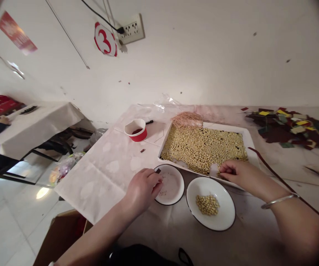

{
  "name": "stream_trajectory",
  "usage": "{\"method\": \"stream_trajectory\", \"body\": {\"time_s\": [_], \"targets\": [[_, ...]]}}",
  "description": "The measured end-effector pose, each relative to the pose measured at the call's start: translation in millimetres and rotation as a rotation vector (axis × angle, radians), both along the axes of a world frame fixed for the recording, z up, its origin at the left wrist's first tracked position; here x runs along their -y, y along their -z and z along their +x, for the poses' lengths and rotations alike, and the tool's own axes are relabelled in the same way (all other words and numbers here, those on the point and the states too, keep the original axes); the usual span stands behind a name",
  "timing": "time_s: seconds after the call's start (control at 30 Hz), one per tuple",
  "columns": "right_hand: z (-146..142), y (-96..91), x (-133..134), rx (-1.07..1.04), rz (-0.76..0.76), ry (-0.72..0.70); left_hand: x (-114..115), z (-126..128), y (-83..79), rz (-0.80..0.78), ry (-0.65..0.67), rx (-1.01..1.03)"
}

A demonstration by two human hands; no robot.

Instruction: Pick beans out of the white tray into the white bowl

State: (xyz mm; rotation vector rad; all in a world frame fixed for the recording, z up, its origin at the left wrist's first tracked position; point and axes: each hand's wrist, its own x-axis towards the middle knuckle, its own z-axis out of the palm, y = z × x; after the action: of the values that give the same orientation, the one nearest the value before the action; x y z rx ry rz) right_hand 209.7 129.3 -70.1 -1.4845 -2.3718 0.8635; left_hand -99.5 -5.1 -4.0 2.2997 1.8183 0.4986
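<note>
A white rectangular tray [249, 137] full of pale beans with a few dark ones lies on the table. My right hand [238, 172] rests on the tray's near edge, fingers pinched together among the beans; what they hold is too small to name. My left hand [142, 188] is curled at the rim of a small white bowl [173, 192], thumb and fingers pinched over it. This bowl holds only a few bits. A second white bowl [226, 216] in front of the tray holds a small pile of pale beans [207, 204].
A red paper cup [136, 130] stands at the back left with a black pen beside it. A tangle of tan fibres [187, 119] lies behind the tray. Coloured paper scraps [289, 127] are piled at the right. A second covered table [37, 123] stands at left.
</note>
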Motion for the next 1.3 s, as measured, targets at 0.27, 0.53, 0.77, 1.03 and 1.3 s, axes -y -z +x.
{"method": "stream_trajectory", "body": {"time_s": [0.27,0.53,0.77,1.03,1.3], "targets": [[-0.8,-0.8,-0.8,-0.032,0.0,0.008,7.7,-5.4,-4.3,0.046,-0.069,0.128],[-1.1,0.0,-1.7,-0.032,-0.006,-0.003,20.4,31.8,-5.3,0.076,-0.047,0.447],[-5.4,-13.4,2.1,0.043,0.009,0.014,12.6,82.0,-3.8,-0.356,-0.009,0.98],[-8.3,-22.1,4.4,0.099,0.007,0.032,6.9,81.8,2.1,-0.468,-0.026,1.041],[-7.5,-22.1,5.5,0.021,0.002,0.012,11.4,74.4,5.3,-0.537,0.023,1.081]]}}
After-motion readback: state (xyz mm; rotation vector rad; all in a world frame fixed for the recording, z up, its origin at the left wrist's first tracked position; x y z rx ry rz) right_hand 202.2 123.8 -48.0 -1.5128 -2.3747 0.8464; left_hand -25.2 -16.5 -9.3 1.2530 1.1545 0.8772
